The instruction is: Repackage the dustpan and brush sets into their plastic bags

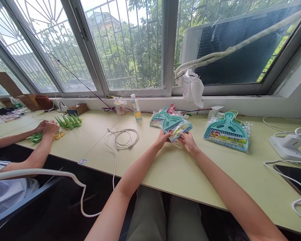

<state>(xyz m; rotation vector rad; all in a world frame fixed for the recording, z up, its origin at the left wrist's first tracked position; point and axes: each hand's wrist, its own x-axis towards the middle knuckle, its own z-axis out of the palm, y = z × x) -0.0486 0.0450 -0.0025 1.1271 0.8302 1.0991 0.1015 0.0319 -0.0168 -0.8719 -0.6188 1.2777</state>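
Observation:
A teal mini dustpan and brush set (173, 122) in clear plastic wrap is held between my two hands, tilted, its handle pointing up and left. My left hand (163, 139) grips its lower left edge, fingers closed around it. At the lower right edge, my right hand (188, 142) pinches the wrap and the bristle side. Just behind lies another wrapped teal set (155, 117), partly covered, with a pink handle (171, 108) showing beyond it. To the right of my hands rests a wrapped teal set (227, 132), with a green handle peeking out behind it.
A drink bottle (136, 107) and a plastic-wrapped cup (120, 106) stand near the window. A coiled white cable (126, 139) lies left of my arms. Right are a power strip (288, 147) and a phone (294, 177). At left, a person's hands (48, 128) handle green pieces.

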